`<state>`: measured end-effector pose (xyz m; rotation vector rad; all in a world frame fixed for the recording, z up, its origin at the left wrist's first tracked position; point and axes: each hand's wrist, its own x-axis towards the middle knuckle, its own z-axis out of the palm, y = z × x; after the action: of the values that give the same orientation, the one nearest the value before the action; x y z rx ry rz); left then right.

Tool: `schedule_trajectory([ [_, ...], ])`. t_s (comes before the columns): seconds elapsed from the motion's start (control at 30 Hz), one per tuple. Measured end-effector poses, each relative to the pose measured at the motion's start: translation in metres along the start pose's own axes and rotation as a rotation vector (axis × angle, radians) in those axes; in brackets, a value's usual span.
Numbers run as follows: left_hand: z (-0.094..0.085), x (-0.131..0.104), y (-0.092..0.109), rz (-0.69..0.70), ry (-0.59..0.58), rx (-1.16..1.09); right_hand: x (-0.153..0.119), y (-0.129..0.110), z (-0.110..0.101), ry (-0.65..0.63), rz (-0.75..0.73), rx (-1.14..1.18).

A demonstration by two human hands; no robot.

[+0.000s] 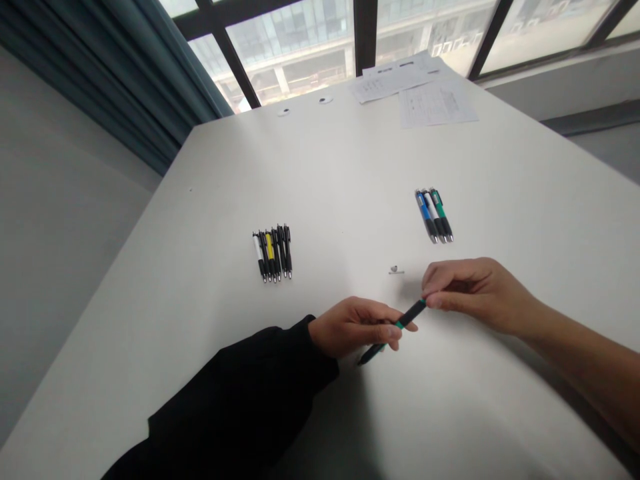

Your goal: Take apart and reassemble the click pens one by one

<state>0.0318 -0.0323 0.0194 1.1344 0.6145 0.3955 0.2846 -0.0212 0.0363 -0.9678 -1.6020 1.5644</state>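
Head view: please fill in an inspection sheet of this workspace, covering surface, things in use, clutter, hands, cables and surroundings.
Surface: smooth white tabletop.
Things in use: slim green-and-black pen, held slantwise; small silvery parts beside the hands, too small to identify; row of mostly black pens, one white and one yellow among them; three pens with blue, white and green barrels and black grips.
Clutter: printed white paper sheets at the window end; two white oval pieces with dark spots near them.
Hands: left hand grips the pen's middle; right hand pinches its upper end.
Cables: nothing seen.
Surroundings: dark-framed window, blue-grey fabric curtain, pale wall.
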Motion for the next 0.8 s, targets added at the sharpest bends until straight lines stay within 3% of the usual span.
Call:
schedule_trajectory([
  [0.5, 0.001, 0.001, 0.0, 0.061, 0.024, 0.088, 0.005, 0.005, -0.004, -0.012, 0.103, -0.001],
  [0.57, 0.0, 0.001, -0.001, 0.061, 0.004, 0.084, 0.008, 0.009, -0.007, 0.043, 0.063, -0.131],
  [0.67, -0.001, 0.001, -0.003, 0.061, -0.018, 0.047, 0.013, 0.016, -0.008, 0.157, -0.061, -0.512],
  [0.8, 0.0, 0.001, -0.005, 0.072, -0.036, -0.055, 0.018, 0.026, -0.002, 0.188, -0.18, -0.87],
])
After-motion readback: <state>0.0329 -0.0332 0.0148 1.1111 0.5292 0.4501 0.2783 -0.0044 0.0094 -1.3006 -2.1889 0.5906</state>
